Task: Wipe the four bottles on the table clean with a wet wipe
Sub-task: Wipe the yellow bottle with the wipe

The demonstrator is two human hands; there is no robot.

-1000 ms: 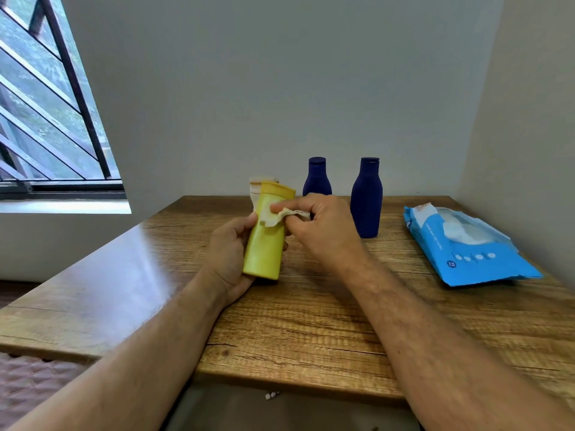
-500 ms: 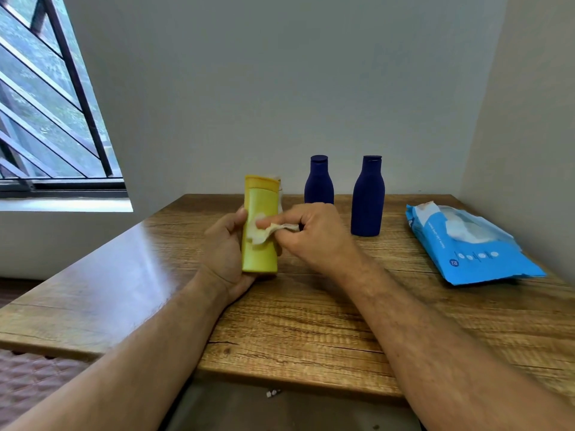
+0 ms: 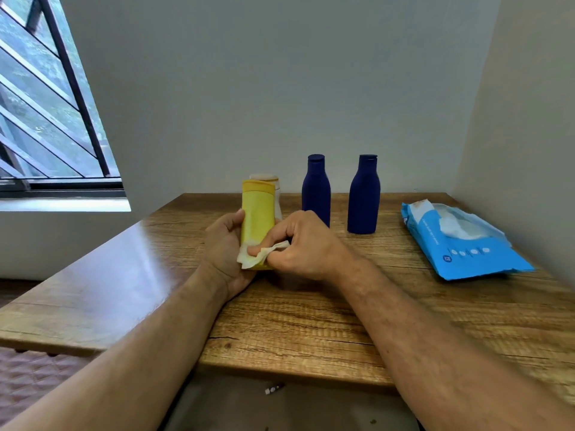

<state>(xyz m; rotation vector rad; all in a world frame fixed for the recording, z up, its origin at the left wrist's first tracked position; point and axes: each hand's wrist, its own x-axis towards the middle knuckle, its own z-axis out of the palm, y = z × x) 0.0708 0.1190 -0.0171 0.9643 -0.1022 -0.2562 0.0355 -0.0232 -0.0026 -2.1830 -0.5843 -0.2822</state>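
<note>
Two forearms come in from the bottom edge, so that's the closest stuff we see, reaching out over the wooden table (image 3: 311, 331). Past the near edge, down on the floor, there's some tiny light-coloured object (image 3: 273, 389); we can't tell what it is.

Moving up, our left hand (image 3: 225, 253) is wrapped around the yellow bottle (image 3: 258, 217), thumb up along its left side, holding it upright with the cap on top. Whether its base is actually touching the table or just above it, we can't tell, the hands cover that bit. Our right hand (image 3: 303, 244) is pinching a crumpled wet wipe (image 3: 256, 258) between thumb and fingers, and pressing it against the lower front of the yellow bottle, right near the bottom.

Just behind the yellow one, a pale cream bottle (image 3: 273, 189) peeks out, mostly hidden, only its cap and right edge show.

Off to the right lies the blue wet wipe pack (image 3: 466, 253), flat on the table, flap open and a white wipe sticking out of the top.

Further back stand the two dark blue bottles, both upright and capped: the left blue bottle (image 3: 315, 189) and the right blue bottle (image 3: 364, 195), apart from each other, close to the grey wall (image 3: 280, 88). Far left is a barred window (image 3: 46, 104).
</note>
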